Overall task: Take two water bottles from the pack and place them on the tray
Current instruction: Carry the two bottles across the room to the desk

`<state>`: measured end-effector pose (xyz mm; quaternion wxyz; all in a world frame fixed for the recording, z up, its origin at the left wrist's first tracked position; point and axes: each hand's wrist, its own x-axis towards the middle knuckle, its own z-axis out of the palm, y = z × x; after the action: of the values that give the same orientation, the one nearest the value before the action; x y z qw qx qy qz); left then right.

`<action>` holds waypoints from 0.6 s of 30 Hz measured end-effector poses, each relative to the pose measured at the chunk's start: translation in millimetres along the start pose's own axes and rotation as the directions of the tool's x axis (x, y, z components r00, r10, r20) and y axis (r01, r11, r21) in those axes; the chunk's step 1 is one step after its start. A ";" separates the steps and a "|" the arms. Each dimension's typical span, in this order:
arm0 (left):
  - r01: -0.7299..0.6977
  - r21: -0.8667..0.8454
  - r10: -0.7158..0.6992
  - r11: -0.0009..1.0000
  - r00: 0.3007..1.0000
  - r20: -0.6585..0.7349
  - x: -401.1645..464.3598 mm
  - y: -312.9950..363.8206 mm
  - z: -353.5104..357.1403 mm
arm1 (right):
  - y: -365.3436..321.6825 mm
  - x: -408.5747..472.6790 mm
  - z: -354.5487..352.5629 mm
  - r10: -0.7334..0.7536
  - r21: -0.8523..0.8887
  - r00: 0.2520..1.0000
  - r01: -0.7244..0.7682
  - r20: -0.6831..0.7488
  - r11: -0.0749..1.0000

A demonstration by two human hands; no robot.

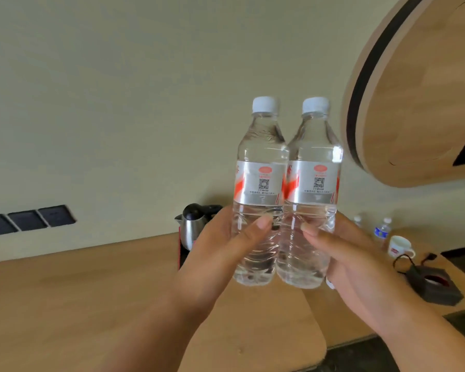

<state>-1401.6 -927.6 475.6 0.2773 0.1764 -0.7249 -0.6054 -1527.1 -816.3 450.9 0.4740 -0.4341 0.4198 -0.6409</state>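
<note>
Two clear water bottles with white caps and silver-and-red labels stand upright side by side in the air, touching each other. My left hand (215, 253) grips the lower half of the left bottle (258, 181). My right hand (352, 261) grips the lower half of the right bottle (310, 181). Both bottles are held above the wooden desk (65, 304). A dark tray (181, 255) with a red edge lies on the desk behind my left hand, mostly hidden. The pack is out of view.
A steel kettle (192, 226) with a black lid stands on the tray. At the right of the desk are two more small bottles (381, 230), a white mug (399, 247) and a black box (435, 287) with a cable. Wall sockets (28, 220) sit at left. A wooden cabinet (419, 89) hangs upper right.
</note>
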 end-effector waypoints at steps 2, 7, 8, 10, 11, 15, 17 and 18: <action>0.030 0.013 -0.029 0.999 0.996 -0.088 15.7 6.0 0.3 | -42.4 22.2 -53.4 -0.056 -0.054 0.996 0.060 0.067 0.997; 0.057 0.014 -0.053 0.998 0.979 -0.196 38.1 11.5 -0.2 | -47.6 69.5 -100.7 -0.012 -0.234 0.988 0.048 0.152 0.971; 0.073 0.021 -0.067 0.997 0.977 -0.205 40.7 10.4 -2.5 | -50.1 79.1 -106.7 -0.027 -0.240 0.989 0.061 0.144 0.969; 0.096 0.029 -0.088 0.995 0.973 -0.212 45.6 7.3 -9.6 | -52.0 92.1 -112.0 -0.040 -0.286 0.987 0.084 0.156 0.954; 0.110 0.044 -0.099 0.993 0.973 -0.210 48.7 5.0 -14.3 | -51.1 98.0 -114.4 -0.036 -0.316 0.984 0.090 0.175 0.945; 0.134 0.139 -0.106 0.981 0.975 -0.196 63.6 -9.4 -35.5 | -47.2 120.8 -119.8 -0.028 -0.409 0.985 0.095 0.168 0.908; 0.136 0.189 -0.099 0.973 0.976 -0.191 71.6 -19.6 -48.3 | -44.6 133.1 -120.1 0.008 -0.452 0.984 0.073 0.176 0.889; 0.140 0.209 -0.101 0.968 0.977 -0.190 76.4 -24.5 -55.1 | -42.0 139.2 -119.7 0.019 -0.476 0.986 0.063 0.167 0.877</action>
<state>-1429.6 -1020.7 472.4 0.2820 0.3034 -0.7482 -0.5184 -1675.7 -928.1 480.5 0.3779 -0.5946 0.5191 -0.4839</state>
